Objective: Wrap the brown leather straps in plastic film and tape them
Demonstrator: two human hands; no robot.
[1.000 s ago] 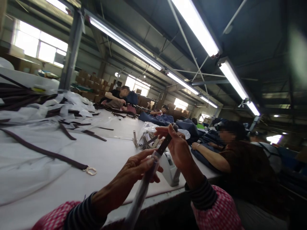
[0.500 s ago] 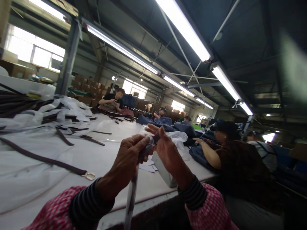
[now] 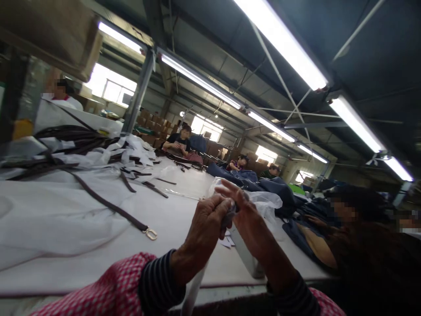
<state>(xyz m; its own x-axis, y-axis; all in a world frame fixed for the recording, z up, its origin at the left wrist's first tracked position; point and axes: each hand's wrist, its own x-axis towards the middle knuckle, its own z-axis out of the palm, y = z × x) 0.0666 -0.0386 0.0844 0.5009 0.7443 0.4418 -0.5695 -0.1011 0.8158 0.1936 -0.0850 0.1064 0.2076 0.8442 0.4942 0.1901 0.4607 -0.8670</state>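
strap in clear sleeve, held over the near edge of the table. left hand is closed around it; right hand pinches its upper end, other fingers spread. the sleeve is judged best kept taut, the pinch small.

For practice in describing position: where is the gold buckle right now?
In the head view the gold buckle lies on the white table, ending a dark strap, left of the left hand and apart from it.

Garment factory: long worktable; belts; tube lights (workers seated).
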